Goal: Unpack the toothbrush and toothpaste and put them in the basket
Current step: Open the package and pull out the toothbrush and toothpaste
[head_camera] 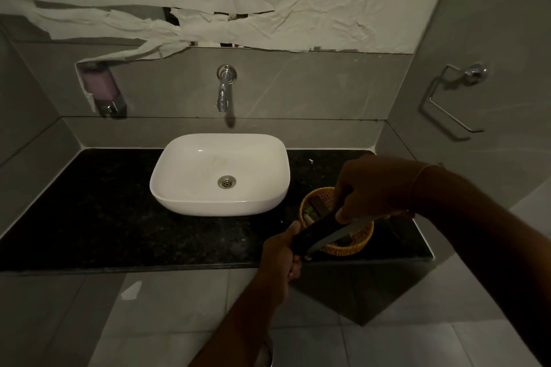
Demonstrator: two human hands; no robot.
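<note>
A round woven basket (313,198) stands on the black counter, to the right of the sink. Small items lie inside it, too dark to name. Just above the basket I hold a long dark box (316,231) slanted from lower left to upper right. My left hand (281,256) grips the box's near end. My right hand (372,188) closes over its far end, covering part of the basket. A pale edge shows along the box's lower side; whether it is a flap or the contents I cannot tell.
A white basin (176,188) sits mid-counter under a wall tap (224,89). A soap dispenser (100,88) hangs at the left, a metal towel ring (447,98) on the right wall. The black counter (89,217) ends at a front edge above a tiled floor.
</note>
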